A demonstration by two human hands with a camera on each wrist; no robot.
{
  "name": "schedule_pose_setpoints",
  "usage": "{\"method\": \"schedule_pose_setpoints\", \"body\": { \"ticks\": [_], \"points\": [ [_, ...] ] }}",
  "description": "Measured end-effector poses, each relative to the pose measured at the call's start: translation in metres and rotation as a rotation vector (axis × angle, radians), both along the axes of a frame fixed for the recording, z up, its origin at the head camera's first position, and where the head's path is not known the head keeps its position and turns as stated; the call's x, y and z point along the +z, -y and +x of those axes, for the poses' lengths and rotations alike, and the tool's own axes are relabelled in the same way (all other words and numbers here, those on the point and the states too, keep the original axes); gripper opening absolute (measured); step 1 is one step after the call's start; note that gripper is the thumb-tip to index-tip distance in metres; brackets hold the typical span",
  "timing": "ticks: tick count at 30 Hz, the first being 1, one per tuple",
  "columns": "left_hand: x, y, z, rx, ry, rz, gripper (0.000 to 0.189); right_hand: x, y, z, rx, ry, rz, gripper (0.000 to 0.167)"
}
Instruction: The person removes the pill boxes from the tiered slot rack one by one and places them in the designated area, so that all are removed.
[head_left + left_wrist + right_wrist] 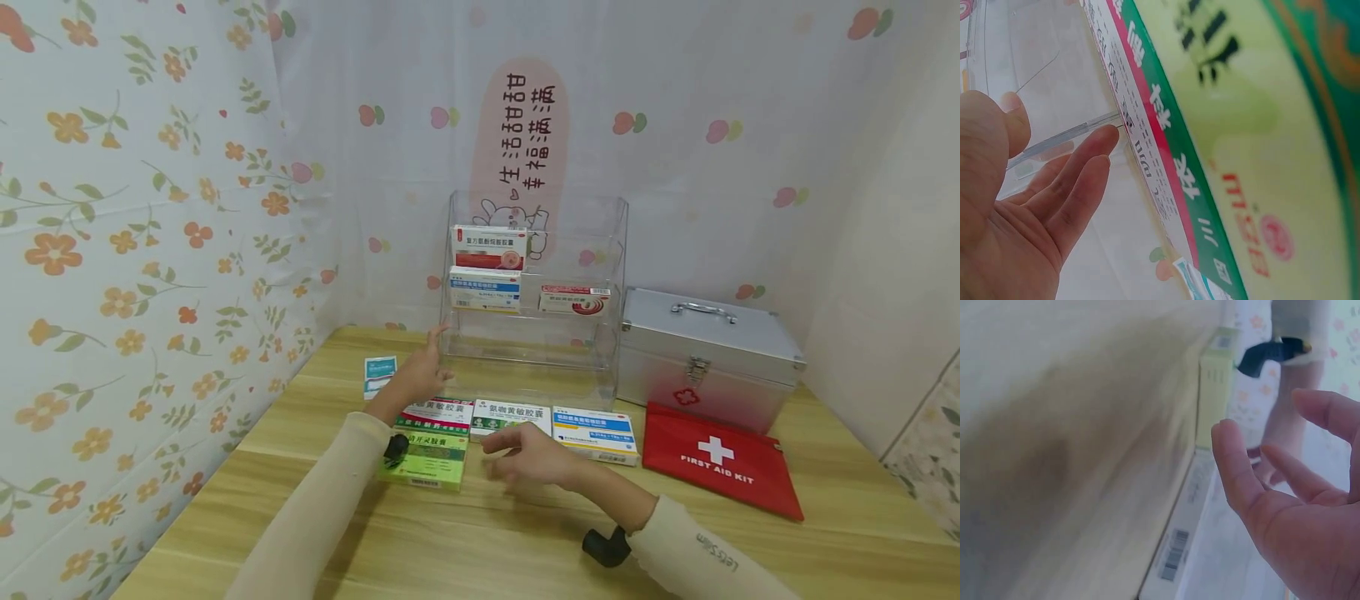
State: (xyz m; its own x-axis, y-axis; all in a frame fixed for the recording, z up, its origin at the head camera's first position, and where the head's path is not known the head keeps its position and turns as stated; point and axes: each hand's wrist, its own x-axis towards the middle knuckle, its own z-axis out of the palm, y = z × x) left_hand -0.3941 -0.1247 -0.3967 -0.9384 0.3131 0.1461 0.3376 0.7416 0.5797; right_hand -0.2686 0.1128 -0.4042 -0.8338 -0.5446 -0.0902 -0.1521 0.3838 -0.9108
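Note:
My left hand (422, 372) reaches to the lower left side of a clear acrylic tiered rack (536, 360), fingers extended and holding nothing. Beneath that forearm lie a green medicine box (431, 458) and a red, white and green box (442, 414), partly covered by the arm. My right hand (534, 454) hovers with loosely bent, parted fingers in front of a white and green medicine box (513, 414); nothing is in it. Beside it lies a blue, white and yellow box (596, 429). In the left wrist view, the left fingertips (1107, 139) overlap the rack's edge.
On the rack stand a red and white box (490, 247), a blue and white box (485, 290) and another red-white box (574, 301). A silver case (705, 350) and a red first aid pouch (720, 462) sit at the right. A teal and white packet (379, 375) lies at the left.

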Motion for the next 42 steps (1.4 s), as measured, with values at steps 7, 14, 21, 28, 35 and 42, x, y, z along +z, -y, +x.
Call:
{"method": "schedule_pose_setpoints", "body": {
  "ticks": [7,14,21,28,35,42],
  "points": [
    [0.001,0.000,-0.002,0.012,-0.026,-0.017,0.092,0.009,-0.012,-0.013,-0.056,-0.047,-0.057,0.051],
    [-0.003,0.000,-0.002,0.005,-0.035,-0.030,0.093,0.014,-0.023,-0.024,-0.192,-0.130,-0.090,0.051],
    [-0.002,0.000,-0.002,0.014,-0.033,-0.034,0.093,0.018,-0.037,-0.032,-0.263,-0.249,-0.052,0.043],
    [-0.003,0.000,-0.001,0.010,-0.042,-0.035,0.093,0.023,-0.051,-0.043,-0.323,-0.382,-0.024,0.033],
    [-0.004,0.000,-0.001,0.013,-0.044,-0.033,0.094,0.030,-0.063,-0.055,-0.405,-0.561,-0.029,0.024],
    [-0.004,0.001,-0.002,0.016,-0.057,-0.039,0.094,0.045,-0.075,-0.074,-0.465,-0.780,0.055,0.021]
  ]
}}
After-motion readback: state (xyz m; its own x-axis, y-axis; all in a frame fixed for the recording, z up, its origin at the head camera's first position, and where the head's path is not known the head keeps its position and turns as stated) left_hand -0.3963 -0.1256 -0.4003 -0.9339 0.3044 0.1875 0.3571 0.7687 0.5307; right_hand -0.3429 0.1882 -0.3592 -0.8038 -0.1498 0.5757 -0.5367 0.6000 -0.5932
